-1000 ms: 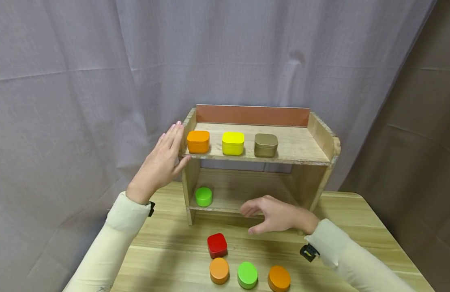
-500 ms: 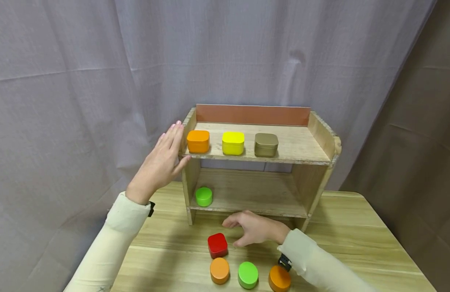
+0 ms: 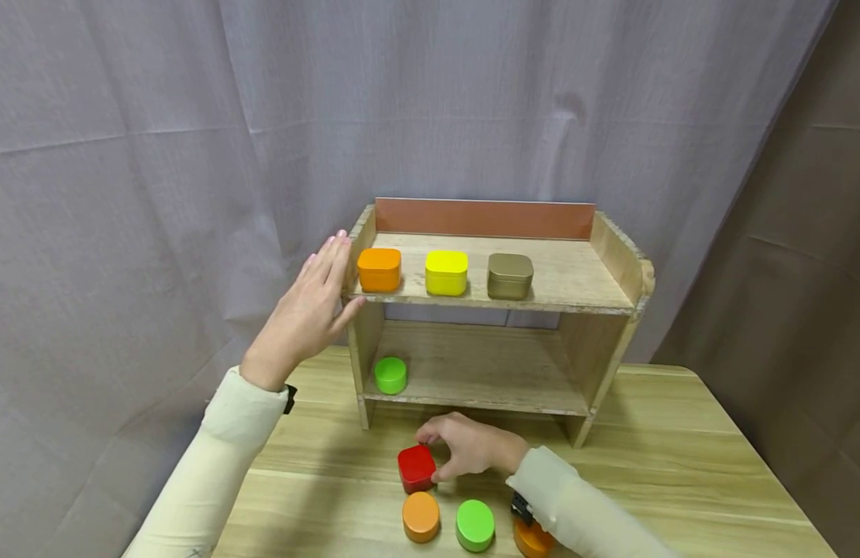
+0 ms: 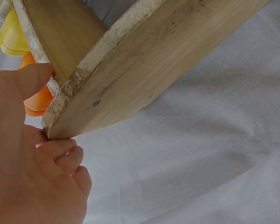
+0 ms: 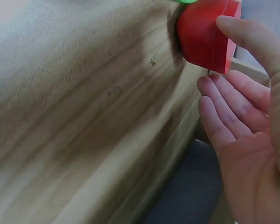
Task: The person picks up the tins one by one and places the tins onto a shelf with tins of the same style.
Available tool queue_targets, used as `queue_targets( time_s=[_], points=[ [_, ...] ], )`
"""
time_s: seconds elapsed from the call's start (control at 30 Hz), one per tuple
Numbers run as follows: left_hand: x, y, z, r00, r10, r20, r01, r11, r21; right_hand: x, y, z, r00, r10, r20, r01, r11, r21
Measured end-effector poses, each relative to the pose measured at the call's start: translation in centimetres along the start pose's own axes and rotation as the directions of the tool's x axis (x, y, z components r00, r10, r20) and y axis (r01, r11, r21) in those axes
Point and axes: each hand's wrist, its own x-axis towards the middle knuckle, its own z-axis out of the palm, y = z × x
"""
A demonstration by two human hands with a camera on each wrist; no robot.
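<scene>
My left hand (image 3: 301,318) holds the left side panel of a two-tier wooden shelf (image 3: 472,407). In the left wrist view its thumb (image 4: 37,77) lies on the front edge of the upper board, with the fingers against the panel's corner. On the table, a small red lidded box (image 3: 417,468) with rounded corners sits between the thumb and fingers of my right hand (image 3: 472,446). The right wrist view has that thumb (image 5: 238,30) on the red box's lid edge and the fingertips at its opposite side.
Orange (image 3: 380,270), yellow (image 3: 447,273) and bronze (image 3: 510,276) square boxes line the upper board. One round green box (image 3: 390,375) stands on the lower board. Round orange (image 3: 421,517) and green (image 3: 475,525) boxes sit in front, with another orange one (image 3: 531,538) partly under my right wrist.
My right hand has moved left and down from the front of the lower board to the red box, its thumb and fingers now around it. The left hand has stayed on the shelf.
</scene>
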Motion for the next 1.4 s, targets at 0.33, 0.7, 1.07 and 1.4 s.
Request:
queue_targets(
  time_s=[0.33, 0.7, 1.07, 1.4],
  points=[
    [0.1, 0.1, 0.1, 1.000, -0.003, 0.009, 0.003, 1.000, -0.002, 0.4, 0.2, 0.8, 1.000, -0.015, -0.013, 0.016, 0.999, 0.039],
    [-0.1, 0.0, 0.1, 1.000, -0.007, 0.016, 0.008, 1.000, -0.005, 0.1, 0.0, 0.7, 0.998, -0.049, -0.031, 0.050, 0.998, 0.042],
    [-0.1, -0.1, 0.2, 1.000, -0.011, 0.022, 0.011, 1.000, 0.001, -0.6, -0.4, -0.7, 1.000, -0.030, 0.002, 0.030, 0.998, 0.058],
    [0.0, 0.0, 0.1, 1.000, -0.004, 0.013, 0.004, 1.000, 0.001, -2.2, -1.6, -3.5, 0.998, -0.057, 0.000, 0.057, 0.997, 0.052]
  ],
)
